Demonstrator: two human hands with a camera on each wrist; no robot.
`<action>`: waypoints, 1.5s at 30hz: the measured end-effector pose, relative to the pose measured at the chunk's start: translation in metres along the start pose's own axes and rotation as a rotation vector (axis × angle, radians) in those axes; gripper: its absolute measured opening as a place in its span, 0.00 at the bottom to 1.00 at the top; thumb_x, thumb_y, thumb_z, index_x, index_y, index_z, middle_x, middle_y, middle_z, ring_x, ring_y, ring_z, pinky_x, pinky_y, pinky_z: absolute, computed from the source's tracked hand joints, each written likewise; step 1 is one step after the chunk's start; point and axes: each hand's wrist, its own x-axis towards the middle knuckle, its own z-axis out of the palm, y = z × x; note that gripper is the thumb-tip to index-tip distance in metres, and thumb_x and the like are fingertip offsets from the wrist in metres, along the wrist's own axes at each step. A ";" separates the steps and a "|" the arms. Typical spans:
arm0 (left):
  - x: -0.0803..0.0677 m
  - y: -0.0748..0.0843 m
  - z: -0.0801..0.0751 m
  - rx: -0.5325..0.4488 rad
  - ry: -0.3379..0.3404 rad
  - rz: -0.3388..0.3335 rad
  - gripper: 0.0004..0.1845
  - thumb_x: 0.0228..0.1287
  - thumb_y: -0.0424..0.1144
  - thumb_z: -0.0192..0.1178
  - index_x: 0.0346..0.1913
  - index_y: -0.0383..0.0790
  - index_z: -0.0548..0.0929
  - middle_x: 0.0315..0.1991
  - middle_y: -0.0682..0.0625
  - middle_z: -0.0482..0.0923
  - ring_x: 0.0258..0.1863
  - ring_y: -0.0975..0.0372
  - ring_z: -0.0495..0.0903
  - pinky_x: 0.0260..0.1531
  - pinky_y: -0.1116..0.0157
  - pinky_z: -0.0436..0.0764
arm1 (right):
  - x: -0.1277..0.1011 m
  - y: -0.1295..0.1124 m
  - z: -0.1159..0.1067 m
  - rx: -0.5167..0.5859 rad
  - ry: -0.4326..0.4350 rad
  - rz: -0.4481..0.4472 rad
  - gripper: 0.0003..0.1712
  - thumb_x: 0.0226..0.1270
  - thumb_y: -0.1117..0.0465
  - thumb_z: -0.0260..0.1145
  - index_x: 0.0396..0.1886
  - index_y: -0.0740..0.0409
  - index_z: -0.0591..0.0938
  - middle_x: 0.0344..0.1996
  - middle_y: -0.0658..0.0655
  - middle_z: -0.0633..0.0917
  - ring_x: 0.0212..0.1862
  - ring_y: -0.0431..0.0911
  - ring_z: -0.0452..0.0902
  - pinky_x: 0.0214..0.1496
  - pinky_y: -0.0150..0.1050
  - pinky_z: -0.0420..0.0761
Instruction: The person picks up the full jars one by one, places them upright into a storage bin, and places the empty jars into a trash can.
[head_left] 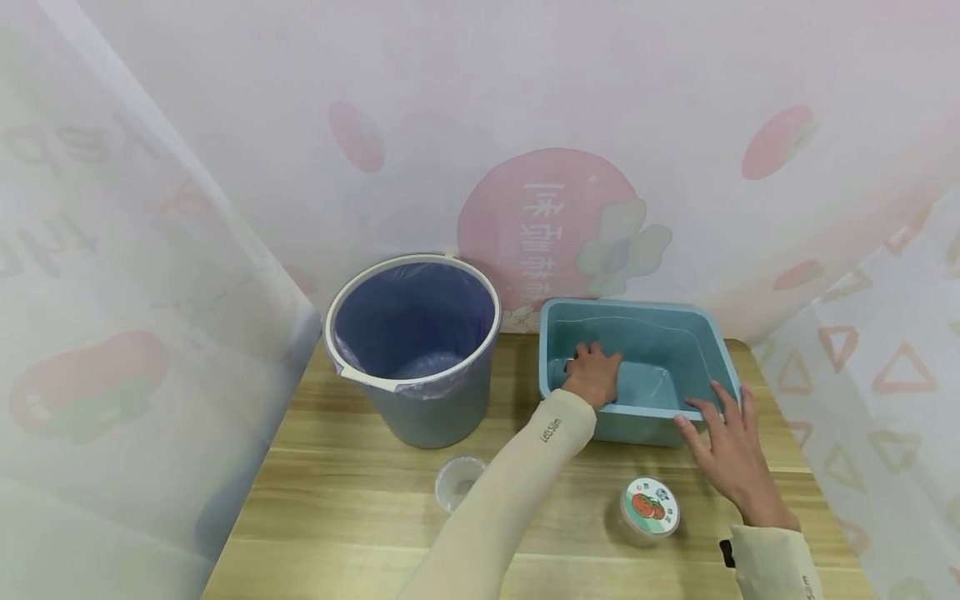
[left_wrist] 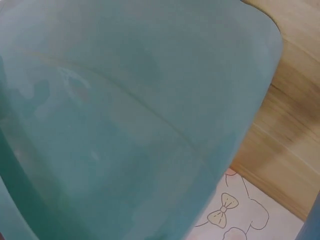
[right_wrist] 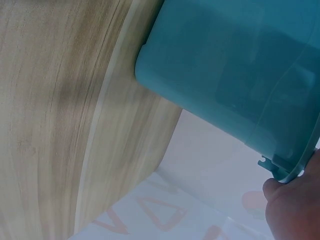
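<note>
In the head view my left hand (head_left: 594, 375) reaches over the front rim into the teal plastic basin (head_left: 637, 411), near its left inner wall. Its fingers are spread, and no object shows in them. My right hand (head_left: 733, 450) lies at the basin's front right corner, fingers spread over the rim. The right wrist view has part of that hand (right_wrist: 295, 200) against the rim. Only the basin wall (left_wrist: 140, 100) and some table appear in the left wrist view, without the hand. A round tub with a printed lid (head_left: 651, 507) stands in front of the basin.
A grey-blue bucket (head_left: 438, 417) with a pale rim and a bag liner stands left of the basin. Before it is a small clear cup (head_left: 455, 483), partly behind my left sleeve. The wooden table (head_left: 322, 500) meets a printed curtain at the back.
</note>
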 end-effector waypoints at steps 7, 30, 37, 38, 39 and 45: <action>0.007 -0.001 0.001 -0.010 -0.034 0.017 0.28 0.82 0.49 0.61 0.80 0.61 0.72 0.79 0.44 0.67 0.80 0.46 0.66 0.69 0.45 0.82 | -0.001 -0.001 -0.001 0.004 0.004 -0.001 0.28 0.86 0.46 0.61 0.70 0.63 0.77 0.82 0.79 0.58 0.87 0.75 0.27 0.80 0.83 0.42; -0.024 -0.020 -0.028 0.016 0.071 0.106 0.30 0.78 0.60 0.66 0.77 0.62 0.73 0.78 0.51 0.70 0.77 0.52 0.69 0.66 0.50 0.82 | -0.001 -0.003 -0.003 -0.019 -0.004 -0.015 0.29 0.87 0.46 0.60 0.70 0.64 0.77 0.80 0.80 0.60 0.87 0.75 0.29 0.83 0.80 0.42; -0.046 -0.027 -0.042 0.065 0.145 0.199 0.32 0.79 0.62 0.62 0.80 0.62 0.70 0.79 0.50 0.69 0.76 0.51 0.71 0.65 0.51 0.83 | -0.002 -0.003 -0.004 -0.026 -0.001 -0.019 0.30 0.87 0.45 0.60 0.70 0.65 0.77 0.80 0.81 0.60 0.87 0.76 0.30 0.82 0.81 0.42; -0.049 -0.028 -0.043 0.072 0.157 0.210 0.32 0.79 0.62 0.62 0.80 0.62 0.70 0.79 0.50 0.70 0.76 0.52 0.71 0.64 0.52 0.83 | -0.002 -0.003 -0.004 -0.026 -0.001 -0.020 0.30 0.87 0.45 0.60 0.70 0.65 0.77 0.80 0.81 0.60 0.87 0.76 0.30 0.82 0.80 0.42; -0.052 -0.029 -0.044 0.076 0.167 0.220 0.33 0.80 0.63 0.62 0.81 0.62 0.70 0.79 0.50 0.70 0.76 0.52 0.72 0.64 0.52 0.84 | -0.002 -0.004 -0.004 -0.026 0.000 -0.022 0.30 0.87 0.45 0.60 0.70 0.65 0.77 0.79 0.81 0.60 0.87 0.76 0.30 0.82 0.80 0.42; -0.072 -0.036 -0.048 0.084 0.211 0.270 0.32 0.80 0.61 0.62 0.80 0.60 0.71 0.78 0.50 0.72 0.74 0.52 0.73 0.60 0.54 0.85 | -0.002 -0.004 -0.005 -0.025 0.002 -0.036 0.30 0.87 0.46 0.59 0.70 0.66 0.77 0.79 0.82 0.60 0.87 0.76 0.31 0.84 0.79 0.40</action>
